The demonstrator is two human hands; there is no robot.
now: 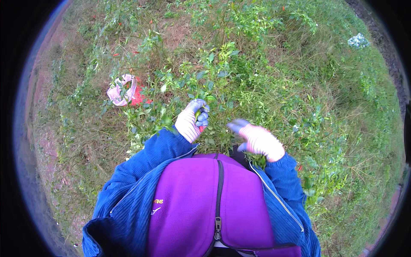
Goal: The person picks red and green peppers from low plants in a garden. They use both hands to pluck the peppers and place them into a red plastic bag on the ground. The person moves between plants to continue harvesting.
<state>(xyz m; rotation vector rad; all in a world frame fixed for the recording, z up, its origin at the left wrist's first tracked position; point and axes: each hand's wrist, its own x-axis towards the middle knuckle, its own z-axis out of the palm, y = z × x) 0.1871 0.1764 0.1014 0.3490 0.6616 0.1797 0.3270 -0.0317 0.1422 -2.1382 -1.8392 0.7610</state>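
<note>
My left hand, in a striped glove with grey-blue fingers, is closed with its fingers curled. A slim green chili pepper shows in its grip, and a bit of red shows at its lower edge, perhaps a red chili. To the right, my right hand wears a matching glove. Its fingers stretch out toward the left hand, apart from it and slightly blurred, with nothing visible in them. Leafy green pepper plants stand just beyond both hands.
A pale pink-white bag with red mesh lies open among the plants at left. Small red chilies dot the growth. Dry grass mixes with the plants. A pale bluish bundle lies far right.
</note>
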